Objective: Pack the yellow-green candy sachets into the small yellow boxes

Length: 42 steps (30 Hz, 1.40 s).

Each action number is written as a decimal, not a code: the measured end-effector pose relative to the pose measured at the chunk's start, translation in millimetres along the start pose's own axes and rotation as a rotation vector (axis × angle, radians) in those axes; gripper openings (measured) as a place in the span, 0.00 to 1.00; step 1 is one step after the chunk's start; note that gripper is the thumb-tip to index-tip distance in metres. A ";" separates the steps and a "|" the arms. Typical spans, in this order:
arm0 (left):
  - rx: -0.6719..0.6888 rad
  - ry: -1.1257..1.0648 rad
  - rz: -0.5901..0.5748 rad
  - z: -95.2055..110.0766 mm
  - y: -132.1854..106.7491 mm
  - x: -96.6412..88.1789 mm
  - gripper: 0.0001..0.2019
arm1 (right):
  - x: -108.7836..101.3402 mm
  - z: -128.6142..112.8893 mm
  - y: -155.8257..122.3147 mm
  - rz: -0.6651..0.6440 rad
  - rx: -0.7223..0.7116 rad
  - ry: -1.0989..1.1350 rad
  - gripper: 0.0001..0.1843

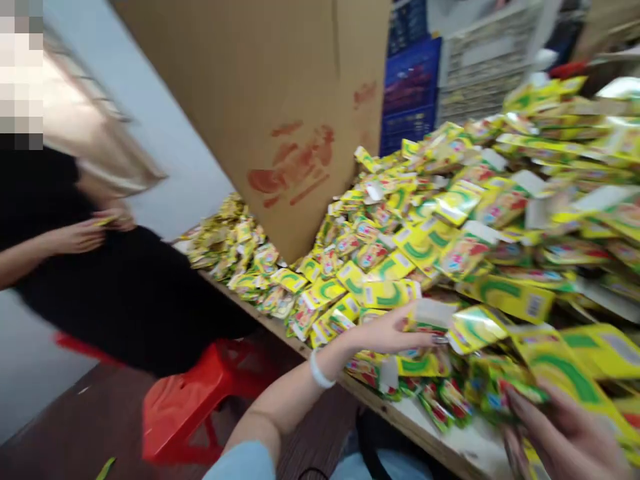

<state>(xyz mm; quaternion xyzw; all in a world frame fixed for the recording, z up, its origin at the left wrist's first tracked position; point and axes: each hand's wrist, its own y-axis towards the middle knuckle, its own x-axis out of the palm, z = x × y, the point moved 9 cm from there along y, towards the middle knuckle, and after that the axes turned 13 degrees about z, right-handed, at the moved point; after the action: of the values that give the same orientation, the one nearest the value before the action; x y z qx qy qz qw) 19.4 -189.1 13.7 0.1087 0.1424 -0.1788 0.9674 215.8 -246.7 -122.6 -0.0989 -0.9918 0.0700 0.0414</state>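
My left hand (387, 333), with a white band at the wrist, reaches over the near edge of a heap of small yellow and green cartons. Its fingertips are closed at the edge of a yellow carton (477, 330), next to a pale flap. At the lower right my right hand (565, 427), blurred, has its fingers closed on a small green packet (525, 393). More green and red packets (445, 403) lie between my hands, near the table edge. Exactly how many packets the right hand grips is hidden.
A large cardboard box (300, 127) stands tilted in the carton heap (400, 247). At the left a person in black (100, 293) holds something small and yellow. A red plastic stool (187, 407) stands by the table edge (425, 437). Blue posters (410, 93) hang behind.
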 end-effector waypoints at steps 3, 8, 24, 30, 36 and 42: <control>-0.116 -0.099 -0.147 -12.5 -22.5 20.4 0.19 | 20.4 -63.0 8.9 -0.137 0.011 0.170 0.17; -0.274 -0.331 -0.169 -14.9 -26.4 45.8 0.24 | 8.7 -170.7 36.6 0.042 -0.238 0.233 0.13; -0.377 -0.306 -0.114 -18.3 -23.6 61.7 0.20 | 56.6 -183.1 -19.4 -0.241 -1.068 -0.609 0.13; -0.308 -0.160 -0.208 -18.6 -25.5 70.1 0.18 | 64.7 -172.2 -35.6 -0.410 -1.014 -0.864 0.14; -0.236 -0.105 -0.203 -20.5 -27.2 74.8 0.14 | 63.0 -174.2 -37.1 -0.508 -0.867 -0.721 0.13; -0.182 -0.097 -0.268 -13.6 -31.0 80.8 0.15 | 55.0 -164.5 -24.9 -0.502 -0.737 -0.599 0.08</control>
<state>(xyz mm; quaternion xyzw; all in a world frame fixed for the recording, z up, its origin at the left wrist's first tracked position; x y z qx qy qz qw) 76.9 -239.3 -29.4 -0.0082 0.1245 -0.2974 0.9466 173.1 -238.3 47.1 0.1573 -0.9121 -0.2698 -0.2654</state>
